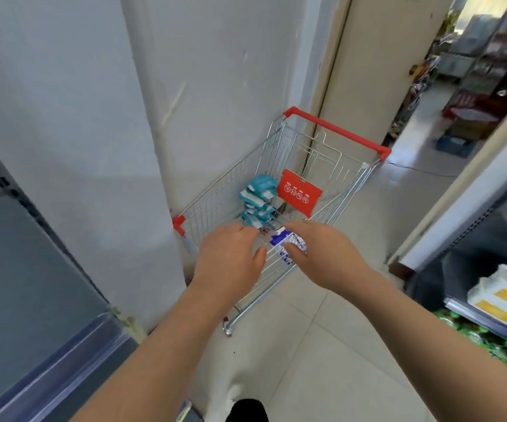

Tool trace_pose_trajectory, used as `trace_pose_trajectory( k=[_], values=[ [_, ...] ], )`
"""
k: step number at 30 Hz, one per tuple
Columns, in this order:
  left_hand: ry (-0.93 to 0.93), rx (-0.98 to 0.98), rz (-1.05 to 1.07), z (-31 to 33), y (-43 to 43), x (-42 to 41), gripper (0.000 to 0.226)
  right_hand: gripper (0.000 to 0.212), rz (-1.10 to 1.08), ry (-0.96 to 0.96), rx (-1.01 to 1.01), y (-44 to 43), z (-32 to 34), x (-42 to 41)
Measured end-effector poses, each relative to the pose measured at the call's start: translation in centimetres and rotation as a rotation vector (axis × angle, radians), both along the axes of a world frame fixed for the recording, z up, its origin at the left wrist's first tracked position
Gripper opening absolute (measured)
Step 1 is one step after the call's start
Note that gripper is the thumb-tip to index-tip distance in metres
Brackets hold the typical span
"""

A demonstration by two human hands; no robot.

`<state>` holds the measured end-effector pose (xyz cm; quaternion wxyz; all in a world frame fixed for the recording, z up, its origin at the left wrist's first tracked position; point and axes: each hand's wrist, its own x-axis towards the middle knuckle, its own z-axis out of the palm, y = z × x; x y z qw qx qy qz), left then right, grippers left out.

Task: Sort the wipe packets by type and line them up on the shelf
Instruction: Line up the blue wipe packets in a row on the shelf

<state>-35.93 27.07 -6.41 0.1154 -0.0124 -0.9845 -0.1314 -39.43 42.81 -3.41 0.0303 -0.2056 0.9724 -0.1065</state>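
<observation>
A small wire shopping cart with red trim stands against the white wall. Inside it lies a stack of teal-and-white wipe packets. My right hand holds a blue-and-white wipe packet over the cart's near end, fingers and thumb curled round it. My left hand hovers just left of that packet above the cart rim, fingers loosely bent, holding nothing that I can see. The cart's near floor is hidden behind both hands.
A grey metal shelf runs along the left. On the right stands a shelving unit holding white-and-yellow packs and green goods. A beige door and an aisle lie behind the cart. Tiled floor underfoot.
</observation>
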Motion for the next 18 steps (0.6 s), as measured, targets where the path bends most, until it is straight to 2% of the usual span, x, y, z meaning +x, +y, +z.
trace_pose_trajectory(
  k=[2,10,18],
  values=[
    [-0.018,-0.001,-0.005,-0.6,0.9,-4.8,0.037,0.029,-0.028,-0.005,0.009,0.9,-0.5,-4.7],
    [-0.146,-0.008,0.052,-4.1,2.7,-22.7,0.031,0.035,-0.097,-0.074,0.057,3.9,-3.0,-22.2],
    [-0.282,0.01,0.082,-9.9,4.0,-35.6,0.028,0.038,-0.021,-0.194,0.161,7.2,-9.4,-38.9]
  ],
)
